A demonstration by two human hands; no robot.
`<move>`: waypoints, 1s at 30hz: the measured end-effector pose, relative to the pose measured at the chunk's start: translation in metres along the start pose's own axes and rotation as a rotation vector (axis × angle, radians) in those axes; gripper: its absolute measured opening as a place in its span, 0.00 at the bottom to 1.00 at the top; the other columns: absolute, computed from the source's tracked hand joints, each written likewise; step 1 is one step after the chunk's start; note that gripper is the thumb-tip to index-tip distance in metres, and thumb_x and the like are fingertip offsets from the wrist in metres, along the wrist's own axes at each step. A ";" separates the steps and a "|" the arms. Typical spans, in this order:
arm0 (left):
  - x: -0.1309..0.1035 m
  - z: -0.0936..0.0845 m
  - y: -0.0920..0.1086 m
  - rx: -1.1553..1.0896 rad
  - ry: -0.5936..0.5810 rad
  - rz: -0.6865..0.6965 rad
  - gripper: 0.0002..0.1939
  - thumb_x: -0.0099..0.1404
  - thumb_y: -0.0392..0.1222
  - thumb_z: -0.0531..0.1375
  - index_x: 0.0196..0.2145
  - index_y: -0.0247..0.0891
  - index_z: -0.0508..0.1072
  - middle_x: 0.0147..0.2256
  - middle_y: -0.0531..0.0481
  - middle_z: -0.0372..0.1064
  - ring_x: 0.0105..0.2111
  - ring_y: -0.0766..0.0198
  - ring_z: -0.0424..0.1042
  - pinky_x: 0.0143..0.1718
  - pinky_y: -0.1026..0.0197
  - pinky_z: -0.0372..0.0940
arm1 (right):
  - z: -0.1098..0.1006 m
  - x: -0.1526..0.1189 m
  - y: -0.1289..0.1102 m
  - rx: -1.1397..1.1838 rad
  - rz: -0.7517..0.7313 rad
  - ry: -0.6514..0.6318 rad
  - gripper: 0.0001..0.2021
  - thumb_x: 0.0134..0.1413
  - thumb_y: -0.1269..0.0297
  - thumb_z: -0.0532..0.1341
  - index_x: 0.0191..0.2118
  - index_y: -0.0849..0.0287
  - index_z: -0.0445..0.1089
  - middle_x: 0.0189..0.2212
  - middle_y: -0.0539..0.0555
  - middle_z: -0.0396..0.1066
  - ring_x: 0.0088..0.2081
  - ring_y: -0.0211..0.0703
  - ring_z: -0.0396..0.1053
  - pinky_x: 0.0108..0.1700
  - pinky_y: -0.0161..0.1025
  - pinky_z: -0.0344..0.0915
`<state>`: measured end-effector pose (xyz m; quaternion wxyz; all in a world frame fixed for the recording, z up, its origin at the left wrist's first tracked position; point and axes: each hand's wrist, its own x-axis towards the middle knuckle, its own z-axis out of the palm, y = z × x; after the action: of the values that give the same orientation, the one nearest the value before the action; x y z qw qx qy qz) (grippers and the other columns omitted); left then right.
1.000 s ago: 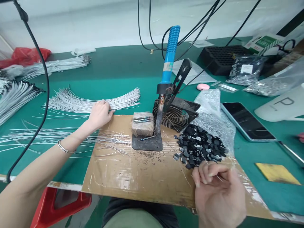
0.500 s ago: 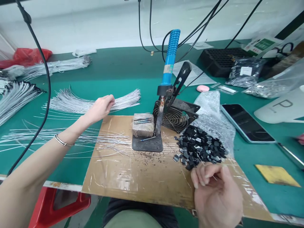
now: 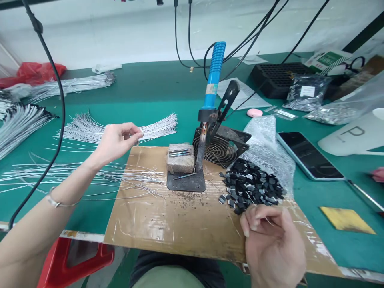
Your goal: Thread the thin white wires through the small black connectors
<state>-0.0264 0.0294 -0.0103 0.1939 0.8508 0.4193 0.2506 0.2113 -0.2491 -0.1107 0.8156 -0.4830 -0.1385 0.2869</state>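
Observation:
My left hand is over the near side of a fanned bundle of white wires, its thumb and fingertips pinched together. Whatever lies between those fingertips is too small to make out. At the lower right, my right hand is palm up with curled fingers, gripping a thin silvery strand of solder wire. Just beyond its fingers lies a heap of small black connector pieces. A blue-handled soldering iron stands tip down in its holder, beside a block with several short metal pieces on top.
Loose white wires spread across the mat and a cardboard sheet. Behind the iron sits a black fan. A phone, white mug and yellow sponge are on the right. A black cable hangs at left.
My left hand has turned and drawn back slightly to the left, its thumb and fingertips now visible. My right hand stays almost still with the solder wire.

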 end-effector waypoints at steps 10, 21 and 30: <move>-0.082 -0.020 0.036 -0.480 -0.613 -0.214 0.10 0.67 0.46 0.66 0.29 0.40 0.78 0.22 0.55 0.68 0.23 0.69 0.62 0.24 0.68 0.59 | 0.030 -0.031 0.016 -0.234 -0.003 -0.442 0.10 0.66 0.60 0.63 0.36 0.57 0.80 0.28 0.52 0.73 0.22 0.36 0.69 0.23 0.33 0.65; -0.096 -0.007 0.038 -0.515 -0.677 -0.220 0.13 0.69 0.47 0.63 0.30 0.37 0.76 0.23 0.54 0.67 0.23 0.69 0.61 0.24 0.68 0.57 | 0.055 -0.037 0.012 -0.281 0.107 -0.432 0.11 0.59 0.62 0.69 0.27 0.58 0.73 0.21 0.45 0.65 0.19 0.31 0.60 0.21 0.31 0.59; -0.101 -0.006 0.048 -0.400 -0.694 -0.195 0.11 0.71 0.49 0.61 0.34 0.41 0.77 0.27 0.51 0.73 0.27 0.64 0.68 0.28 0.65 0.61 | 0.052 -0.034 0.009 -0.397 -0.043 -0.531 0.11 0.63 0.65 0.65 0.28 0.57 0.72 0.22 0.47 0.66 0.24 0.36 0.62 0.27 0.35 0.58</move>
<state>-0.0524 -0.0793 -0.0063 0.5081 0.7866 0.3508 0.0057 0.1551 -0.2292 -0.0914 0.6469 -0.5378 -0.4096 0.3528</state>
